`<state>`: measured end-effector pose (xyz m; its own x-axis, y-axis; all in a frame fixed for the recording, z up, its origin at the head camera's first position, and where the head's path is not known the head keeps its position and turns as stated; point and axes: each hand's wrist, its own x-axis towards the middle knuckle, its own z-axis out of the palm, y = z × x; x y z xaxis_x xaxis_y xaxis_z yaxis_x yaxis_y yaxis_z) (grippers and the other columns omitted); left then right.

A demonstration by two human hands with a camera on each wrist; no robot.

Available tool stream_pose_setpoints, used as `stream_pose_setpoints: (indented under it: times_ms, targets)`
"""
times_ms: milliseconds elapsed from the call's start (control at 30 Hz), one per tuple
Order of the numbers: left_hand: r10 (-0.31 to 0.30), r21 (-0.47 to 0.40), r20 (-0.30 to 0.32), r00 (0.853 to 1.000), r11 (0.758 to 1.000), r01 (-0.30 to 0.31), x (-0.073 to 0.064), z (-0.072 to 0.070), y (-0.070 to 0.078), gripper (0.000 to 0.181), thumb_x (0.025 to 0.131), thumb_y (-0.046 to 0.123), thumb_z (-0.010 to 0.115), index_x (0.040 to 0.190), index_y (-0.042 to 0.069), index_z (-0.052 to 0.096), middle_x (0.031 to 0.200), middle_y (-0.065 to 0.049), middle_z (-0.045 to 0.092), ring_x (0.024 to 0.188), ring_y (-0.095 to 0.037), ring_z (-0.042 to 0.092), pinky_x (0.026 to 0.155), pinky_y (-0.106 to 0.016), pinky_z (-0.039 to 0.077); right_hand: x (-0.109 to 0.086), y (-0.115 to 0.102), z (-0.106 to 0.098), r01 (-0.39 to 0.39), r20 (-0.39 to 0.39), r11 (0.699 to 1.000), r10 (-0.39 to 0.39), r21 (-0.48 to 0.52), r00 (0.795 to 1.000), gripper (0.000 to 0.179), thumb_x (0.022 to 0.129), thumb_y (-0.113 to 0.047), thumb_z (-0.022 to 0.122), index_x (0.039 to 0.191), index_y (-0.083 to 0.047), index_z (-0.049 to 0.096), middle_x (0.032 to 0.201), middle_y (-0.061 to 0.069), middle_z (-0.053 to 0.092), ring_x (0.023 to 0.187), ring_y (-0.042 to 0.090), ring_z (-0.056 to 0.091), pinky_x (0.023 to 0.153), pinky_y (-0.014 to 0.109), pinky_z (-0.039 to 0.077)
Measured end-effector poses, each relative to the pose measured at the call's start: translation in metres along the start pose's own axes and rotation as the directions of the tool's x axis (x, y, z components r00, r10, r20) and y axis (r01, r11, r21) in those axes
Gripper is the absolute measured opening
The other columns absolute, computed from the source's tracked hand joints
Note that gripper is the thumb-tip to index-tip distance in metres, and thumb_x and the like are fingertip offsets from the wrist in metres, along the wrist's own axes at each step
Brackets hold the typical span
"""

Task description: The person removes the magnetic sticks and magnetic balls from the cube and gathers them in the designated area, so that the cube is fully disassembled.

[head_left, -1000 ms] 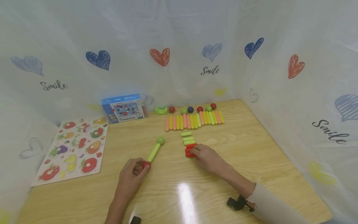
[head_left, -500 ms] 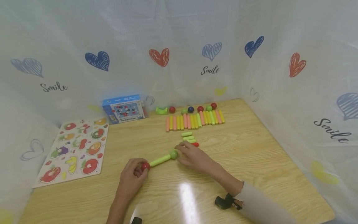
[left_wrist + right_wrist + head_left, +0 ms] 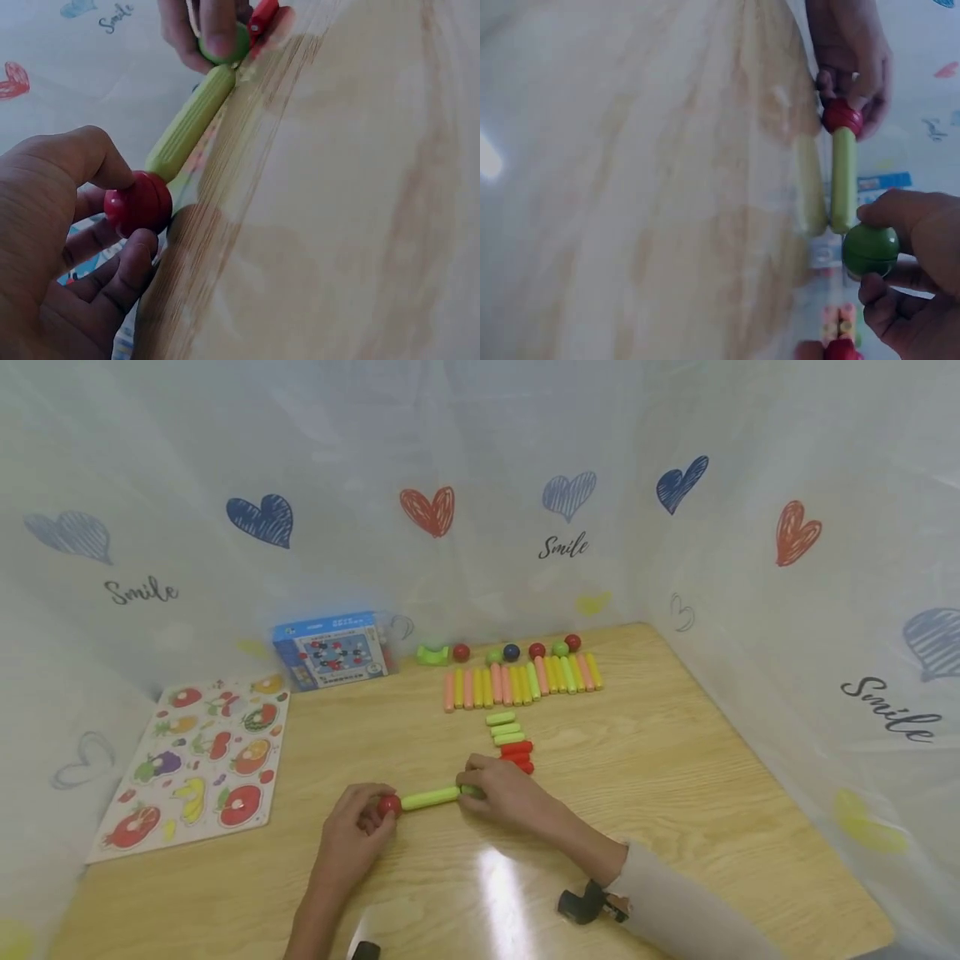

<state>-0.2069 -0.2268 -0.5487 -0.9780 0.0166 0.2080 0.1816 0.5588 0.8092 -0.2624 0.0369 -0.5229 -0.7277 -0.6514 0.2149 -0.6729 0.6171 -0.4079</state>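
Observation:
A yellow-green stick (image 3: 430,797) links a red ball (image 3: 390,806) at its left end with a green ball (image 3: 871,250) at its right end. My left hand (image 3: 351,828) pinches the red ball between thumb and fingers, as the left wrist view shows from close by. At the other end, my right hand (image 3: 510,793) grips the green ball, covering most of it in the head view. Just beyond the right hand lie short red sticks (image 3: 517,748) and short yellow-green sticks (image 3: 505,728) in a column.
Behind these, a row of pink, yellow and green sticks (image 3: 517,685) lies below several balls (image 3: 536,650) and a green curved piece (image 3: 432,656). A blue box (image 3: 333,652) stands at the back left, near a fruit picture board (image 3: 198,760). Patterned curtains surround the wooden table (image 3: 637,760).
My right hand has left the red sticks and come left and nearer to take the green ball. The stick has swung round from slanting away to lying nearly crosswise. The left hand keeps its place.

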Motion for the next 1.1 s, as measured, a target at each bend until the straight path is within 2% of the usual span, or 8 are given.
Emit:
stream_pose_setpoints:
  times_ms: [133, 233, 367, 467, 667, 733, 933, 1100]
  targets:
    - [-0.014, 0.003, 0.007, 1.0, 1.0, 0.014, 0.003, 0.003, 0.001, 0.034, 0.084, -0.001, 0.074, 0.115, 0.014, 0.068, 0.112, 0.001, 0.059, 0.082, -0.013, 0.058, 0.067, -0.021, 0.052, -0.01, 0.01, -0.019, -0.052, -0.09, 0.994, 0.061, 0.1, 0.994, 0.021, 0.095, -0.021, 0.069, 0.113, -0.01, 0.073, 0.105, -0.004, 0.062, 0.084, 0.005, 0.056, 0.072, 0.019, 0.051]
    - [-0.016, 0.013, -0.006, 1.0, 1.0, 0.016, 0.004, 0.005, 0.002, 0.034, 0.084, 0.0, 0.075, 0.114, 0.014, 0.069, 0.111, 0.002, 0.06, 0.082, -0.012, 0.058, 0.066, -0.022, 0.053, -0.014, 0.027, -0.041, -0.063, -0.185, 0.988, 0.088, 0.142, 0.979, 0.024, 0.095, -0.018, 0.07, 0.116, -0.008, 0.072, 0.111, 0.0, 0.062, 0.083, 0.008, 0.059, 0.07, 0.023, 0.054]
    - [-0.021, 0.039, -0.014, 1.0, 0.999, 0.021, 0.003, 0.004, 0.001, 0.035, 0.083, 0.001, 0.076, 0.114, 0.015, 0.069, 0.111, 0.003, 0.06, 0.082, -0.011, 0.058, 0.066, -0.022, 0.052, -0.013, 0.068, -0.074, -0.12, -0.253, 0.978, 0.162, 0.173, 0.954, 0.028, 0.093, -0.012, 0.069, 0.12, -0.004, 0.07, 0.115, 0.006, 0.059, 0.081, 0.013, 0.059, 0.07, 0.03, 0.056]
    - [-0.023, 0.047, -0.01, 1.0, 0.999, 0.023, 0.001, 0.003, -0.001, 0.035, 0.083, 0.001, 0.076, 0.115, 0.015, 0.069, 0.113, 0.002, 0.06, 0.082, -0.01, 0.058, 0.066, -0.021, 0.053, -0.007, 0.11, -0.098, -0.211, -0.272, 0.962, 0.253, 0.174, 0.928, 0.036, 0.093, -0.01, 0.069, 0.127, 0.0, 0.064, 0.116, 0.012, 0.059, 0.085, 0.02, 0.062, 0.073, 0.035, 0.056]
    - [-0.039, 0.081, -0.003, 0.999, 0.996, 0.039, 0.001, 0.0, -0.003, 0.034, 0.085, 0.002, 0.076, 0.115, 0.016, 0.068, 0.112, 0.002, 0.059, 0.08, -0.009, 0.056, 0.064, -0.021, 0.051, 0.014, 0.207, -0.131, -0.429, -0.275, 0.879, 0.474, 0.209, 0.837, 0.04, 0.096, -0.01, 0.067, 0.132, 0.005, 0.058, 0.126, 0.024, 0.054, 0.104, 0.038, 0.061, 0.086, 0.047, 0.055]
    - [-0.039, 0.078, 0.006, 0.999, 0.996, 0.038, 0.0, 0.002, -0.003, 0.034, 0.085, 0.003, 0.077, 0.114, 0.017, 0.068, 0.11, 0.004, 0.059, 0.078, -0.009, 0.055, 0.063, -0.021, 0.051, 0.016, 0.234, -0.137, -0.48, -0.253, 0.852, 0.521, 0.207, 0.815, 0.04, 0.097, -0.01, 0.065, 0.133, 0.006, 0.057, 0.128, 0.026, 0.053, 0.108, 0.042, 0.059, 0.089, 0.05, 0.054]
    - [-0.021, 0.084, -0.005, 1.0, 0.996, 0.022, -0.004, 0.013, -0.002, 0.037, 0.083, 0.004, 0.079, 0.113, 0.023, 0.068, 0.113, 0.012, 0.057, 0.077, -0.008, 0.052, 0.062, -0.021, 0.049, 0.02, 0.283, -0.141, -0.57, -0.195, 0.804, 0.595, 0.173, 0.78, 0.044, 0.097, -0.013, 0.064, 0.133, 0.009, 0.055, 0.133, 0.028, 0.053, 0.117, 0.044, 0.054, 0.098, 0.055, 0.047]
    - [-0.026, 0.11, -0.021, 0.999, 0.994, 0.029, -0.008, 0.013, 0.002, 0.038, 0.082, 0.003, 0.08, 0.112, 0.024, 0.068, 0.114, 0.014, 0.056, 0.075, -0.007, 0.051, 0.061, -0.02, 0.047, 0.026, 0.292, -0.142, -0.579, -0.183, 0.797, 0.603, 0.172, 0.776, 0.044, 0.097, -0.013, 0.066, 0.133, 0.008, 0.055, 0.135, 0.028, 0.053, 0.121, 0.044, 0.052, 0.102, 0.056, 0.043]
